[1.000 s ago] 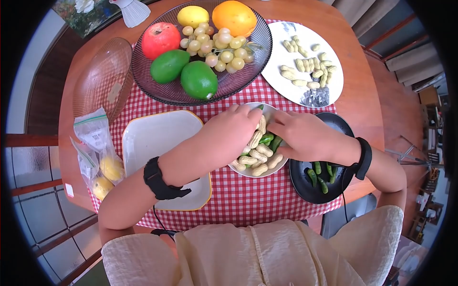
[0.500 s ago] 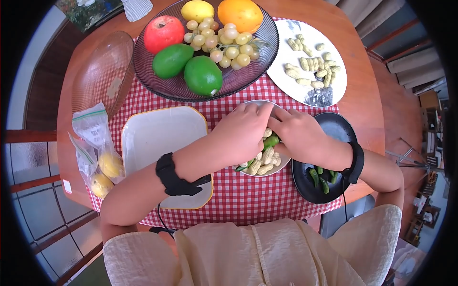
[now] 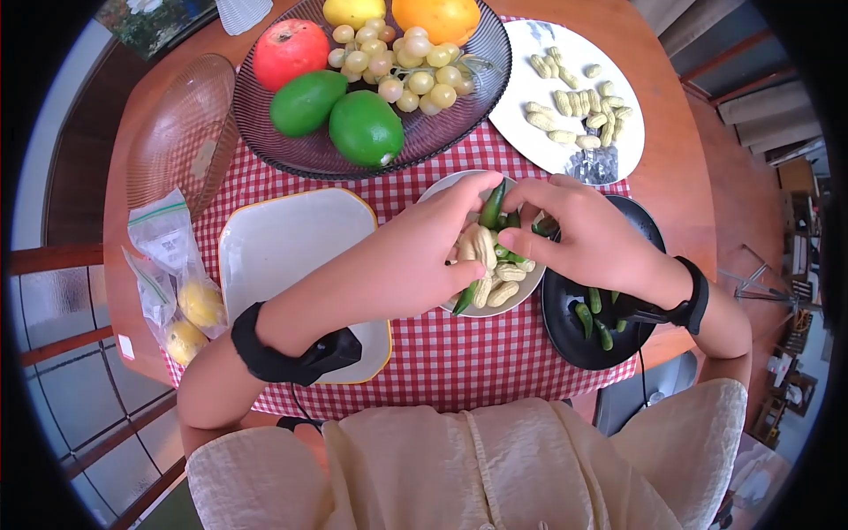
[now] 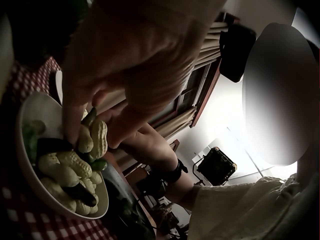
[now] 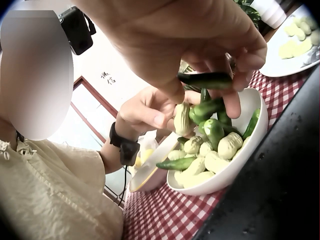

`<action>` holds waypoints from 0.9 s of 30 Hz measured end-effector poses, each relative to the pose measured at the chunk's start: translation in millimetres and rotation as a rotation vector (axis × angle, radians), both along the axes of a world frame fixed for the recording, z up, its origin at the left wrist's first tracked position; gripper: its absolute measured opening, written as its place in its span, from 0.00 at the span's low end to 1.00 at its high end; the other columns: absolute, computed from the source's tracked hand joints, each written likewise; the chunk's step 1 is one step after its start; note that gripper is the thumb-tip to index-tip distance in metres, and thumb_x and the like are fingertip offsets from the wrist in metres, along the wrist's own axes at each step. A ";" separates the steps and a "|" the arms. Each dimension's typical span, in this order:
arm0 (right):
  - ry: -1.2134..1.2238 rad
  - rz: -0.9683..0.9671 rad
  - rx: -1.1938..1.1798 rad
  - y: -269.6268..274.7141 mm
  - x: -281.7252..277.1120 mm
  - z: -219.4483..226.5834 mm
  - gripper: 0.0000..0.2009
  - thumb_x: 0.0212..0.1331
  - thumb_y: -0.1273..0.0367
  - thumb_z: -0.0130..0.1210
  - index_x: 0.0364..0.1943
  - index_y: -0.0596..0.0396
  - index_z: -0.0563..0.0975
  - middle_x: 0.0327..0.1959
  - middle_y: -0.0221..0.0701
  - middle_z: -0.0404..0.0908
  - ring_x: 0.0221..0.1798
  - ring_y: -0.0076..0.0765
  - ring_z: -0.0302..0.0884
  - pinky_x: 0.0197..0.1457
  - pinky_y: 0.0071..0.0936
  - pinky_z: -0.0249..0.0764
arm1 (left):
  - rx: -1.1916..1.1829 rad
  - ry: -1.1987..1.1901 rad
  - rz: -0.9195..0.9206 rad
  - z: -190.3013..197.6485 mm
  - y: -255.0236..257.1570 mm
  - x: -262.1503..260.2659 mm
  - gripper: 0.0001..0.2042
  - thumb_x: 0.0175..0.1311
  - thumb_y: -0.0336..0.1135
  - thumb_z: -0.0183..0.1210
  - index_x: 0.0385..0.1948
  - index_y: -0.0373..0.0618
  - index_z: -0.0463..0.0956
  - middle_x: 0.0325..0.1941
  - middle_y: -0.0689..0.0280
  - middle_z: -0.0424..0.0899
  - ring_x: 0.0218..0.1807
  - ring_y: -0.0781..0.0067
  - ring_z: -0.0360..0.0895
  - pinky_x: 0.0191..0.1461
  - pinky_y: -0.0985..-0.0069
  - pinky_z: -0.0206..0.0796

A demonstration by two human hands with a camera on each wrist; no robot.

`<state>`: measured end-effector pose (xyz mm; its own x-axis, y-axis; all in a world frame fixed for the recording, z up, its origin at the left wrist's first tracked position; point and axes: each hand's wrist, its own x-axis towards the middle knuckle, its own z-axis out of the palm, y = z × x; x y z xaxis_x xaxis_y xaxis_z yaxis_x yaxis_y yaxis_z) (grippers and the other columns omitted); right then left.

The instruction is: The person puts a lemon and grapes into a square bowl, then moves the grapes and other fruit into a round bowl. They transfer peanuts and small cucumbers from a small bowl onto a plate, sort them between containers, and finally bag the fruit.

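Both hands work over a small white bowl (image 5: 237,167) of peanuts (image 3: 503,293) and green peppers (image 5: 215,132). My left hand (image 3: 428,243) is at the bowl's left side, with peanuts (image 4: 100,137) held between its thumb and fingers. From the right, my right hand (image 3: 592,234) reaches over the bowl and pinches a dark green pepper (image 5: 207,80) between thumb and fingers. Another green pepper (image 3: 493,205) stands up between the two hands. Beside the bowl on the right is a black plate (image 3: 564,346) with several green peppers (image 3: 585,320), partly under the right wrist.
A white square dish (image 3: 283,238) with a yellow rim lies left of the bowl. Behind stand a large purple glass bowl (image 3: 442,146) of fruit and a white oval plate (image 3: 530,146) with peanuts. Zip bags (image 3: 163,230) with yellow fruit and a clear dish (image 3: 181,128) sit far left.
My hands were close together over the bowl half a second ago and now stand further apart, with peppers and peanuts showing between them. The left hand has shifted left, the right hand slightly right.
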<state>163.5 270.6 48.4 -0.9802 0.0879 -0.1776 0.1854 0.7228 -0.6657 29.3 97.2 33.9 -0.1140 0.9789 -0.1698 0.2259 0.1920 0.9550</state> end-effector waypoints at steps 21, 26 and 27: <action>-0.099 -0.126 -0.163 33.3 19.6 17.9 0.28 0.72 0.50 0.36 0.35 0.64 0.76 0.27 0.41 0.80 0.33 0.42 0.77 0.41 0.33 0.71 | 0.146 0.547 -0.033 -4.9 4.3 7.4 0.12 0.62 0.26 0.53 0.48 0.42 0.74 0.42 0.59 0.74 0.44 0.56 0.76 0.46 0.65 0.69; -0.107 -0.105 -0.175 33.5 20.9 14.4 0.27 0.71 0.50 0.38 0.35 0.63 0.76 0.27 0.42 0.79 0.33 0.46 0.77 0.41 0.34 0.71 | 0.128 0.767 -0.184 -20.3 17.7 9.4 0.12 0.57 0.28 0.59 0.43 0.44 0.76 0.43 0.62 0.75 0.46 0.57 0.76 0.46 0.63 0.70; -0.099 -0.091 -0.176 33.5 21.2 13.2 0.27 0.71 0.50 0.38 0.35 0.63 0.76 0.27 0.42 0.80 0.33 0.46 0.77 0.40 0.34 0.71 | 0.126 0.769 -0.186 -20.2 17.9 10.2 0.12 0.57 0.28 0.59 0.43 0.44 0.76 0.43 0.62 0.75 0.46 0.57 0.76 0.46 0.63 0.70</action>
